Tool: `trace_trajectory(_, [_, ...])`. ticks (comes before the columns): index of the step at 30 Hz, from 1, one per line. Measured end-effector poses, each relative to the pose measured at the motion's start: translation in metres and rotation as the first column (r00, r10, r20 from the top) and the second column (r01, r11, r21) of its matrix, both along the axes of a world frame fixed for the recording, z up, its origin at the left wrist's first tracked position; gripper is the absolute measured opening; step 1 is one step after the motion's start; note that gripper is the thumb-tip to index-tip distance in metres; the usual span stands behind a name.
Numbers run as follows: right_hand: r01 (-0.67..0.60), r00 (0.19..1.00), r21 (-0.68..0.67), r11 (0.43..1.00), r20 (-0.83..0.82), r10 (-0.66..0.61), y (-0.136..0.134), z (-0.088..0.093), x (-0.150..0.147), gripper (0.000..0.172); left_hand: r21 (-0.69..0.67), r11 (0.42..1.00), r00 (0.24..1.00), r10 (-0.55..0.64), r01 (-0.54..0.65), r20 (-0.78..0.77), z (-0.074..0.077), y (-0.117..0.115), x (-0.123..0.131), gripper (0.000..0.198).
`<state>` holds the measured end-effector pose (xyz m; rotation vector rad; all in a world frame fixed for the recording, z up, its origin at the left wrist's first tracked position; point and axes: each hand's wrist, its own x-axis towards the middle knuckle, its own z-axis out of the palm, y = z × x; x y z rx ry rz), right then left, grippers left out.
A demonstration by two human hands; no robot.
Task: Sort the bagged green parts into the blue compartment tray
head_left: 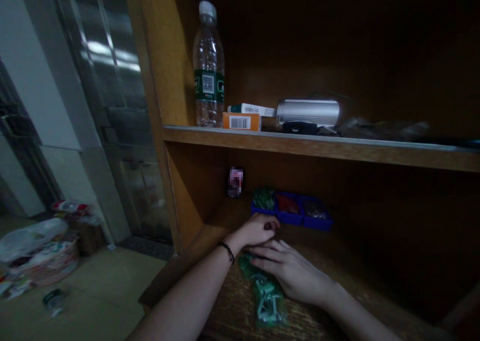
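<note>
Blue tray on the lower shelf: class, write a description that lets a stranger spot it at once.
Find the wooden shelf unit, then its lower shelf. At the back, just beyond the left hand, sits a blue tray. It alone is bright blue, split into three compartments holding green, red and dark items.

Upper wood shelf: plastic water btl, orange box, silver cyl..
</note>
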<state>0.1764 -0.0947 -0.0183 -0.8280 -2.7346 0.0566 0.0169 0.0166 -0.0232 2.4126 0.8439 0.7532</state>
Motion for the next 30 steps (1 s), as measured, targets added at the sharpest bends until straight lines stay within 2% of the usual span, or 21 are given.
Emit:
trace_trajectory(3, [0.010, 1.000, -0.003, 1.000, -0.006, -0.010, 0.002, -0.004, -0.002, 0.042, -0.012, 1.000, 1.000, 0.010, -0.010, 0.002, -0.002, 0.001, 0.001, 0.031])
trace_trajectory(7, [0.056, 0.998, 0.060, 0.997, -0.016, -0.055, 0.005, -0.008, -0.003, 0.040, -0.009, 1.000, 1.000, 0.012, -0.013, -0.018, 0.000, 0.000, 0.000, 0.031])
trace_trajectory(12, [0.082, 0.996, 0.145, 0.986, 0.028, -0.087, 0.009, -0.010, -0.002, 0.037, 0.055, 0.996, 0.998, 0.070, -0.070, 0.005, 0.003, 0.000, -0.003, 0.033])
trace_trajectory(17, [0.073, 0.995, 0.184, 0.980, 0.049, -0.083, 0.012, -0.010, -0.003, 0.027, 0.078, 0.994, 0.996, 0.080, -0.082, 0.024, 0.000, 0.002, -0.003, 0.032])
trace_trajectory(25, [0.168, 0.986, 0.111, 0.980, -0.021, -0.167, 0.011, -0.006, 0.000, 0.027, 0.055, 0.996, 0.998, 0.065, -0.064, -0.013, 0.000, 0.001, -0.002, 0.032])
trace_trajectory(30, [0.204, 0.978, 0.089, 0.975, -0.055, -0.199, 0.017, -0.007, 0.005, 0.024, 0.009, 1.000, 0.999, -0.018, 0.018, -0.048, 0.001, 0.002, -0.001, 0.031])
